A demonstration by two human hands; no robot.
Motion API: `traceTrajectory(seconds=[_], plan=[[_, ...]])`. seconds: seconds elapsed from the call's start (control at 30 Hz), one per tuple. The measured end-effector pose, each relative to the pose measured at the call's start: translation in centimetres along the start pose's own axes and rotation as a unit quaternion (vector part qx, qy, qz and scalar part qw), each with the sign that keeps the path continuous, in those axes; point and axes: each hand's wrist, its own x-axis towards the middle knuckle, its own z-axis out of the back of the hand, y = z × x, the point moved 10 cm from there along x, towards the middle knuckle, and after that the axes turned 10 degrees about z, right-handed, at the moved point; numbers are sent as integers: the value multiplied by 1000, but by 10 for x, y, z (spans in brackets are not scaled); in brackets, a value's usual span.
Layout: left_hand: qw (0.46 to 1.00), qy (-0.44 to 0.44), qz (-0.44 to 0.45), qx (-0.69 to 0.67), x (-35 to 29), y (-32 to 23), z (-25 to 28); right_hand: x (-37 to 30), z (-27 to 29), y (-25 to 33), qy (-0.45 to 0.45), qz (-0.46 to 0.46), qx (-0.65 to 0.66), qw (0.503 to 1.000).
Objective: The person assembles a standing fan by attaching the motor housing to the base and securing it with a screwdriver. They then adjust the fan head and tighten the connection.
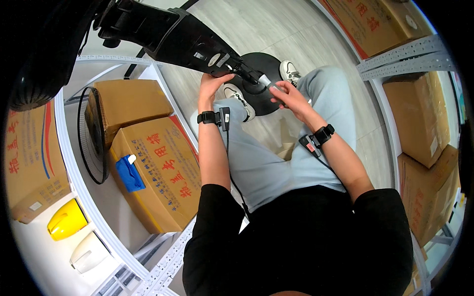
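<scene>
A long black housing (195, 42) with small labels slants down from the upper left, its narrow end lying between my hands. My left hand (212, 86) grips it from below near that end, thumb stretched along the underside and the other fingers partly hidden. My right hand (291, 101) is closed around a grey cylindrical handle (276, 90) with a pale collar. The collar's tip meets or overlaps the dark fittings at the housing's end; whether they are joined I cannot tell. Beneath is a round black base (264, 61) on the floor, between my shoes.
On the left, a shelf frame (106, 232) holds cardboard boxes (158, 172), a blue cloth-like item (130, 173) and a round fan grille (94, 135). Yellow (68, 219) and white (90, 254) containers stand near it. More boxes (419, 118) fill racks on the right. Cables run from both wrist straps.
</scene>
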Motion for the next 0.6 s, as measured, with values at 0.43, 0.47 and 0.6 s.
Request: traceTrajectory(seconds=[0.43,0.47,0.6], plan=[[1000,-13,13,-6,9,15,2,-4,0,4,-27,31,30,999],[1000,-18,15,1,9,16,3,-3,1,2,-29,37,33,998],[999,-27,29,16,9,21,6,-7,-4,-6,-3,-69,160,985]])
